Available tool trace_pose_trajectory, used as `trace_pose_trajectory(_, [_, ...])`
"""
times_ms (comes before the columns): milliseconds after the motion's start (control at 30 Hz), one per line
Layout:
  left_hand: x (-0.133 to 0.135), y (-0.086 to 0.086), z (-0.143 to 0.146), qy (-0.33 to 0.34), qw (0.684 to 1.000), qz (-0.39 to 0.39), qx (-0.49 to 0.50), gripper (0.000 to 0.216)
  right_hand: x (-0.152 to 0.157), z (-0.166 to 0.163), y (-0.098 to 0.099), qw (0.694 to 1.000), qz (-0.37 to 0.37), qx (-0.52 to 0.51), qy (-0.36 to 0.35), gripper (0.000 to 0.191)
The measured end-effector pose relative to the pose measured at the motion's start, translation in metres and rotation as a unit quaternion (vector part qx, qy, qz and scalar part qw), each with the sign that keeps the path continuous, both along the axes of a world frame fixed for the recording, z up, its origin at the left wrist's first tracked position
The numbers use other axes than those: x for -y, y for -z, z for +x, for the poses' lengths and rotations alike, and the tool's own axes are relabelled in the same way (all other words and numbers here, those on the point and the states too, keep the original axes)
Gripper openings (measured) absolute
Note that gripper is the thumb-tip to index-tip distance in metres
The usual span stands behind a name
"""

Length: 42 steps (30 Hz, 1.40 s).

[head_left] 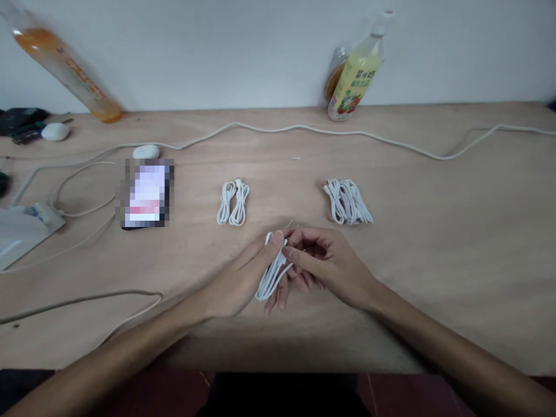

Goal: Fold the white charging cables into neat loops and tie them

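Observation:
A coiled white cable (273,275) is in my left hand (237,284), above the front part of the table. The left thumb presses on top of the coil and the fingers reach underneath it. My right hand (336,260) is closed at the coil's upper right side, its thumb tip against the cable. Thin pale ends of what looks like a twist tie (290,223) stick out by the right fingers; its middle is hidden. Beyond the hands lie two coiled white cables (233,202) on the left and a group of several coiled cables (348,201) on the right.
A phone (147,194) and a white earbud case (146,152) lie to the left, near a power strip (30,231) with wires. One long white cord (299,127) crosses the table (456,243). An orange drink bottle (69,75) and a yellow-labelled bottle (358,75) stand by the wall.

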<state>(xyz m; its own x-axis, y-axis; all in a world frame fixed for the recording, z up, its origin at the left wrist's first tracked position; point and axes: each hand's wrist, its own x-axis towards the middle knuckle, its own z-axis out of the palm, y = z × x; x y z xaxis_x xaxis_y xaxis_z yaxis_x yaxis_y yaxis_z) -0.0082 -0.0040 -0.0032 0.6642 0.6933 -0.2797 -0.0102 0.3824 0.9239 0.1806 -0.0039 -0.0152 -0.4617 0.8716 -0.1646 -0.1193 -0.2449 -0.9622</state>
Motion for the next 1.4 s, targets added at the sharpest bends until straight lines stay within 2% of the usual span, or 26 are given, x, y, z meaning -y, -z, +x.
trace_pose_trajectory(200, [-0.005,0.007,-0.002,-0.017,0.999,-0.018,0.029,0.071,-0.001,0.000,0.002,0.998,0.002,-0.063,0.015,0.033])
trace_pose_trajectory(333, [-0.007,0.013,-0.004,-0.058,0.996,-0.037,0.048,0.064,-0.003,0.000,0.006,0.995,0.002,-0.091,0.034,0.029])
trace_pose_trajectory(533, [-0.007,0.007,-0.003,-0.109,0.990,-0.061,0.072,0.043,-0.006,0.002,0.006,0.996,-0.010,-0.079,0.042,0.024])
trace_pose_trajectory(700, [-0.008,0.002,-0.003,-0.106,0.992,-0.039,0.054,0.047,-0.007,0.001,0.003,0.995,-0.035,-0.079,0.046,0.026])
trace_pose_trajectory(933, [-0.008,0.006,-0.005,-0.139,0.987,-0.050,0.066,0.054,-0.007,0.001,0.005,0.996,-0.035,-0.065,0.043,0.027])
trace_pose_trajectory(1233, [-0.007,0.005,-0.004,-0.144,0.986,-0.044,0.070,0.051,-0.010,0.003,0.002,0.997,-0.044,-0.048,0.043,0.030])
trace_pose_trajectory(1400, [-0.007,0.006,-0.005,-0.144,0.989,-0.004,0.035,0.044,-0.010,0.005,0.002,0.998,-0.040,-0.014,0.046,0.033])
